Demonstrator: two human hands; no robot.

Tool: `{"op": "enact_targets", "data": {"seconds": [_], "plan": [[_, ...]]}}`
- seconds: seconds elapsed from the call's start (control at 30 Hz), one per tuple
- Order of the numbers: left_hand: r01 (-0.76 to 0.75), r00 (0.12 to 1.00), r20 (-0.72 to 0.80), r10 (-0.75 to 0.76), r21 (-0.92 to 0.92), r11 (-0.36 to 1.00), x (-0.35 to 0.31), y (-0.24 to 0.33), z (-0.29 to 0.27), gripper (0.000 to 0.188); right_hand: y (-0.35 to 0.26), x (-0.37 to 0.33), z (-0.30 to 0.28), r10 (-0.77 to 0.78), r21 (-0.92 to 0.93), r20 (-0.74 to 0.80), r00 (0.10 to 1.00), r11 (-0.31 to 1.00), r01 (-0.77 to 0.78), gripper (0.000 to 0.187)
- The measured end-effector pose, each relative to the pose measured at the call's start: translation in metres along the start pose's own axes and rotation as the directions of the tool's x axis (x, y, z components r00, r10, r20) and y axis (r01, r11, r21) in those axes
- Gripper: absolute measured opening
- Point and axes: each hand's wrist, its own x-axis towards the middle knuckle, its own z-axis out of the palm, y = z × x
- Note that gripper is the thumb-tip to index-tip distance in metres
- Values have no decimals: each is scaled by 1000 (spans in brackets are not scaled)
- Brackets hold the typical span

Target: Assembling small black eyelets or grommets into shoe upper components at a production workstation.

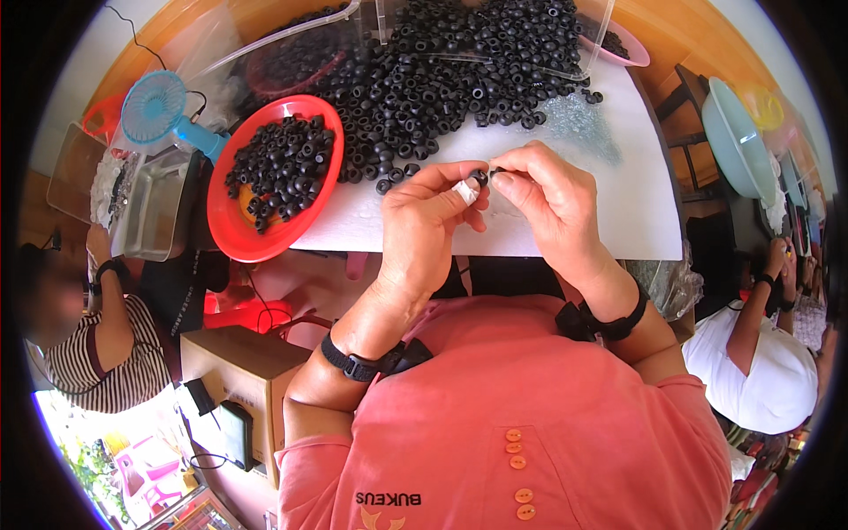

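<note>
My left hand [417, 225], white tape on its thumb, pinches a small black hollow round part [479, 177] between thumb and fingers, above the near edge of the white tabletop [618, 212]. Close beside it, my right hand [558, 201] has its thumb and forefinger pressed together on a small dark piece [497, 171], too small to make out. A large heap of similar black parts [397, 106] covers the far side of the table. At the left, a red basin [329, 168] holds many more. Small clear bits [579, 124] are scattered at the right.
A blue fan [155, 106] and a metal tray [152, 212] stand at the left, near a person in a striped shirt [115, 358]. A cardboard box [231, 367] sits below. On the right are a pale green basin [735, 141] and a person in white [751, 367].
</note>
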Motion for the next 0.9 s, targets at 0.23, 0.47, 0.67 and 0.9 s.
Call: {"op": "enact_targets", "data": {"seconds": [0.23,0.47,0.67,0.9], "plan": [[0,999,48,-2,51,999,-1,-2,-2,19,4,-2,9,16,112,-18,1000,994,-14,2],[20,999,35,-22,42,999,-3,-1,-5,16,7,-4,7,46,97,29,999,994,-49,1],[24,999,40,-26,39,999,-6,1,-6,16,6,-5,9,96,223,71,993,969,-110,3],[36,999,17,-36,32,999,-6,-2,-6,15,11,-8,20,14,141,-14,1000,990,-11,1]]}}
